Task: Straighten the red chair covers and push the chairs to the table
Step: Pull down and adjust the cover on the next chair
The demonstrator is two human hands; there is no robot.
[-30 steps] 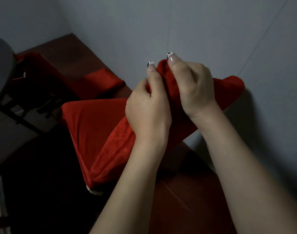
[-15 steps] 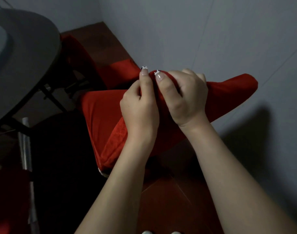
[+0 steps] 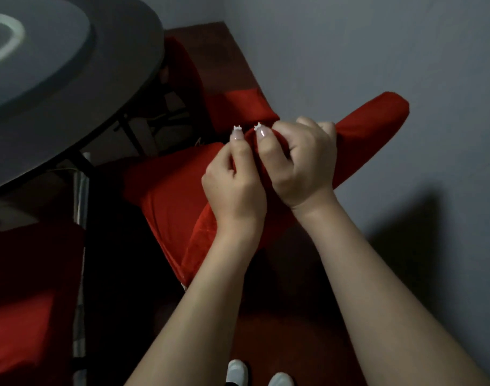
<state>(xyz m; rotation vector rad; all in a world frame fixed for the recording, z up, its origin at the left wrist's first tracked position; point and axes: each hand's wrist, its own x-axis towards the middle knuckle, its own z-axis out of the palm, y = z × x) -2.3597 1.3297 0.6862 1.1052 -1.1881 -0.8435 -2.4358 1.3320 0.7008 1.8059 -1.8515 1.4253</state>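
Note:
A chair in a red cover point(image 3: 168, 196) stands in front of me, its seat to the left and its backrest top running up to the right toward the wall. My left hand point(image 3: 234, 190) and my right hand point(image 3: 302, 160) sit close together on the backrest's top edge, each gripping a bunch of the red fabric, thumbs pressed on top. The round dark table point(image 3: 71, 79) fills the upper left, with its edge a short way from the chair's seat.
A second red-covered chair point(image 3: 238, 107) stands beyond, between table and grey wall point(image 3: 349, 45). A third red chair point(image 3: 24, 316) is at the lower left beside a metal table leg point(image 3: 81, 232). The floor is reddish tile; my white shoes point(image 3: 255, 374) show at the bottom.
My view has swung left, bringing much more of the table and the lower-left chair into sight. Both hands keep the same grip on the backrest fabric.

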